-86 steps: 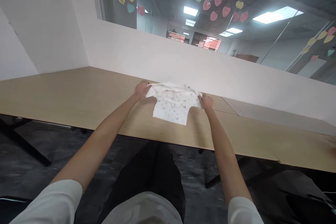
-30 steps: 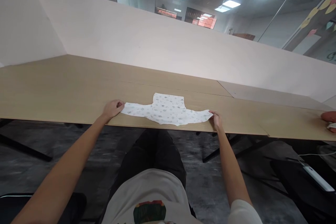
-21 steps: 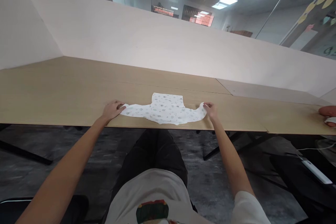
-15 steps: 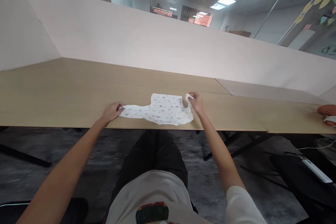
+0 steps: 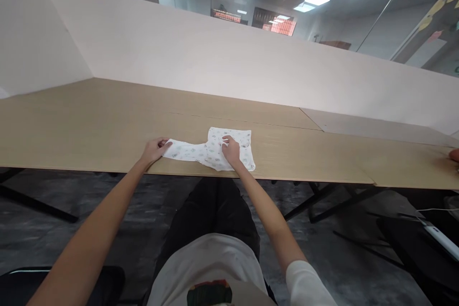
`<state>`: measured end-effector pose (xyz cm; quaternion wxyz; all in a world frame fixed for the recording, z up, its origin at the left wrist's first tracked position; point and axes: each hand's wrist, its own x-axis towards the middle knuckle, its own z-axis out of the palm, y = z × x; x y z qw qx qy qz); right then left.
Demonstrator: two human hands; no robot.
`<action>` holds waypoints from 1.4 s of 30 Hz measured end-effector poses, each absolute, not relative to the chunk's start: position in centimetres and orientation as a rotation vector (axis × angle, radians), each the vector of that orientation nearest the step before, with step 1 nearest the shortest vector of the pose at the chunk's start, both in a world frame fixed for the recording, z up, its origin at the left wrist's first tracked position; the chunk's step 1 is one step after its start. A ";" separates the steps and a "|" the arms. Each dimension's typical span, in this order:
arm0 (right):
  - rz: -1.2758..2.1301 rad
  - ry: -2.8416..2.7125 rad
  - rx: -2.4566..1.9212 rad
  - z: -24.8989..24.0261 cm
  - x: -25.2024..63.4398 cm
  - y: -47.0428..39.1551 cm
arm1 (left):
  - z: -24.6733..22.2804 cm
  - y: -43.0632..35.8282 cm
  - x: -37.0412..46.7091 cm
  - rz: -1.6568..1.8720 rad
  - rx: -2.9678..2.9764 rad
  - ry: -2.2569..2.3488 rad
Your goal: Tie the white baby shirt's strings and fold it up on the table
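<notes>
A small white baby shirt (image 5: 215, 154) with a scattered print lies on the table in front of me, its left sleeve (image 5: 184, 151) stretched out to the side. The end of that sleeve is pinched in my left hand (image 5: 155, 149), between thumb and fingers. Over the middle of the shirt is my right hand (image 5: 231, 149), its fingers curled onto the cloth and closed on the other sleeve, which is folded inward across the body. The hand hides part of that fold.
The long wooden table (image 5: 118, 124) has its front edge just below the shirt. A white wall (image 5: 193, 62) with glass above it runs along the back. An orange object (image 5: 454, 154) is at the far right edge. Black chairs (image 5: 419, 244) stand below the table.
My right hand has moved left from beyond the shirt's right side to over its middle, bringing the right sleeve inward. My left hand stays at the left sleeve's end.
</notes>
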<state>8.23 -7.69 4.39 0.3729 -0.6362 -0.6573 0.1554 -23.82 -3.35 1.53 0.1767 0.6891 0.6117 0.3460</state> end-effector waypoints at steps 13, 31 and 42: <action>0.336 -1.763 -1.725 3.7 10.8 -9.2 | 2.0 -3.6 -23.5 0.789 2.134 1.846; -0.360 -2.338 -2.022 3.1 18.3 -9.3 | 2.1 -3.6 -23.4 0.691 2.172 1.880; -0.370 -2.385 -2.004 3.2 19.8 -9.3 | 2.0 -3.4 -23.4 0.712 2.171 1.874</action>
